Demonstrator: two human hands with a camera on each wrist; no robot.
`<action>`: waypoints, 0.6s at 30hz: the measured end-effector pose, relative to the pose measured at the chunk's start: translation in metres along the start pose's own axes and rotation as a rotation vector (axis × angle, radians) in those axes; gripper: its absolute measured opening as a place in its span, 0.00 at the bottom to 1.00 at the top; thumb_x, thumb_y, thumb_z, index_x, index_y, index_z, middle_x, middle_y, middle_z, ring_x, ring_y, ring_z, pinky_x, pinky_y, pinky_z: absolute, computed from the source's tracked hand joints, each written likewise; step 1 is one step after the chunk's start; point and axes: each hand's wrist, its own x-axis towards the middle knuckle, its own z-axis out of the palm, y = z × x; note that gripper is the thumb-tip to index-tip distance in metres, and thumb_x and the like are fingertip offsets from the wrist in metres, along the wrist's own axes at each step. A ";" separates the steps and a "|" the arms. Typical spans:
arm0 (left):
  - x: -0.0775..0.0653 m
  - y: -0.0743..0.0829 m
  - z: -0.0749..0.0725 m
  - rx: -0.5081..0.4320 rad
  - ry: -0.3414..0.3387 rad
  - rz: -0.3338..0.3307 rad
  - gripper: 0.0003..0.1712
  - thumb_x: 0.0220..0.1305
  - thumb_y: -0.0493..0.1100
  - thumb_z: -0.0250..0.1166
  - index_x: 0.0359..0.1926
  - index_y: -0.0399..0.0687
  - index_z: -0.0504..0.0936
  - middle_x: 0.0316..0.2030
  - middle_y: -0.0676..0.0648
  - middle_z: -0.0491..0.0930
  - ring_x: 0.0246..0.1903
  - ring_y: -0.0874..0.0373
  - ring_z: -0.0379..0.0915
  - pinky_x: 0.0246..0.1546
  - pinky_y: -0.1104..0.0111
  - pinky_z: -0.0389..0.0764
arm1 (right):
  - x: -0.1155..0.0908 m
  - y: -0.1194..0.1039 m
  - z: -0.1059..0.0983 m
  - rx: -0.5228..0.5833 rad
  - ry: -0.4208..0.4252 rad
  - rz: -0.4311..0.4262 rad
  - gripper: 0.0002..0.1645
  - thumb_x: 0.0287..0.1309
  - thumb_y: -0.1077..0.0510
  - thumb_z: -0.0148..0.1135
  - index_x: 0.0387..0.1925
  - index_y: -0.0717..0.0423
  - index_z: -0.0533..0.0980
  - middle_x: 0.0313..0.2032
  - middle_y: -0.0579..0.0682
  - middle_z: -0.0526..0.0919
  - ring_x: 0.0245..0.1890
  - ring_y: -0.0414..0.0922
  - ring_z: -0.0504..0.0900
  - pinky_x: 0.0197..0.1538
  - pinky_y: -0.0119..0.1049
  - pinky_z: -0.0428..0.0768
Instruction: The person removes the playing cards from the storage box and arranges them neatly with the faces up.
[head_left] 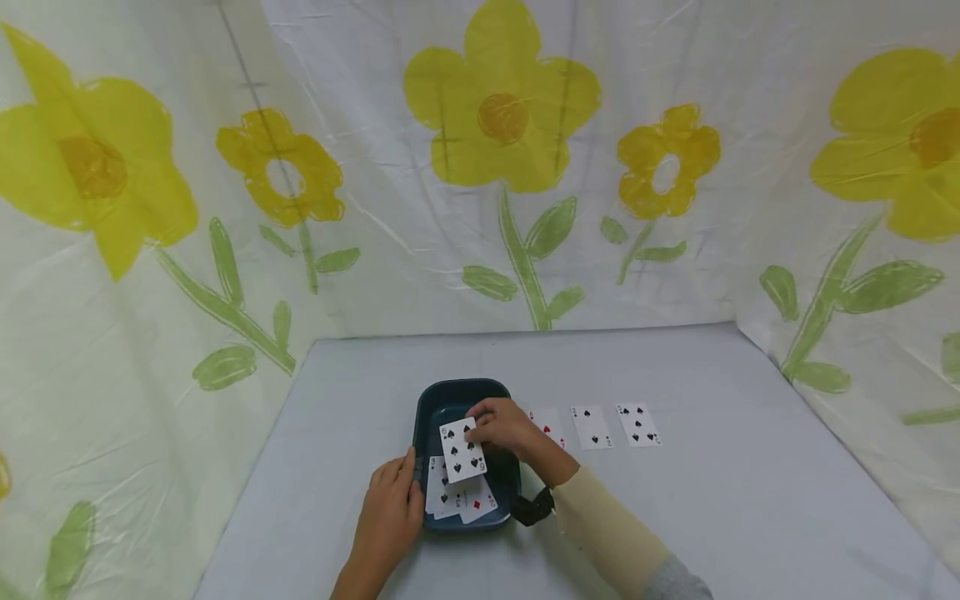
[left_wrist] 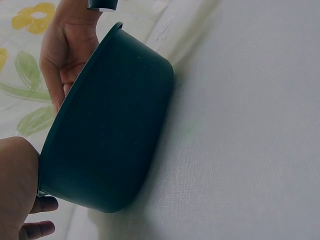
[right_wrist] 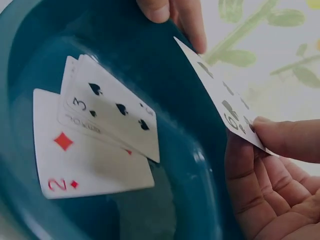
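Note:
A dark teal basin sits on the table with several playing cards in it. My left hand holds the basin's left rim, its fingertips over the edge in the right wrist view. Above the basin, my right hand pinches a six of spades by its edge between thumb and fingers, the card tilted in the right wrist view. Lower in the basin lie a three of spades, a two of diamonds and a joker mostly covered by the three.
To the right of the basin, a row of face-up cards lies on the white table: a red heart card partly behind my right hand, a two of spades and another spade card. A flower-printed curtain surrounds the table.

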 end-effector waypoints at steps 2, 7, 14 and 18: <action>0.000 0.000 0.000 0.001 0.005 0.005 0.29 0.69 0.36 0.58 0.69 0.31 0.69 0.58 0.37 0.76 0.60 0.42 0.68 0.60 0.49 0.73 | -0.002 0.001 -0.005 -0.006 0.000 -0.004 0.20 0.53 0.67 0.72 0.48 0.63 0.78 0.32 0.52 0.85 0.30 0.47 0.84 0.36 0.40 0.85; -0.001 0.001 -0.001 -0.003 0.014 0.010 0.29 0.68 0.36 0.58 0.68 0.31 0.70 0.58 0.37 0.76 0.60 0.42 0.68 0.61 0.49 0.72 | -0.007 0.003 -0.020 0.030 -0.008 -0.009 0.21 0.54 0.68 0.71 0.51 0.66 0.77 0.35 0.54 0.87 0.33 0.47 0.85 0.38 0.41 0.85; -0.001 0.002 -0.002 -0.007 0.014 0.013 0.29 0.68 0.35 0.59 0.68 0.30 0.70 0.58 0.36 0.76 0.59 0.41 0.68 0.60 0.48 0.72 | -0.011 0.007 -0.036 0.013 0.016 0.009 0.22 0.55 0.66 0.71 0.52 0.66 0.78 0.39 0.56 0.87 0.35 0.48 0.86 0.40 0.41 0.86; -0.001 0.002 -0.003 -0.012 0.001 0.005 0.29 0.68 0.36 0.59 0.68 0.30 0.69 0.59 0.36 0.76 0.60 0.42 0.68 0.60 0.49 0.72 | -0.013 0.012 -0.046 0.023 0.030 0.023 0.22 0.56 0.65 0.70 0.53 0.66 0.78 0.40 0.57 0.86 0.35 0.49 0.86 0.39 0.42 0.86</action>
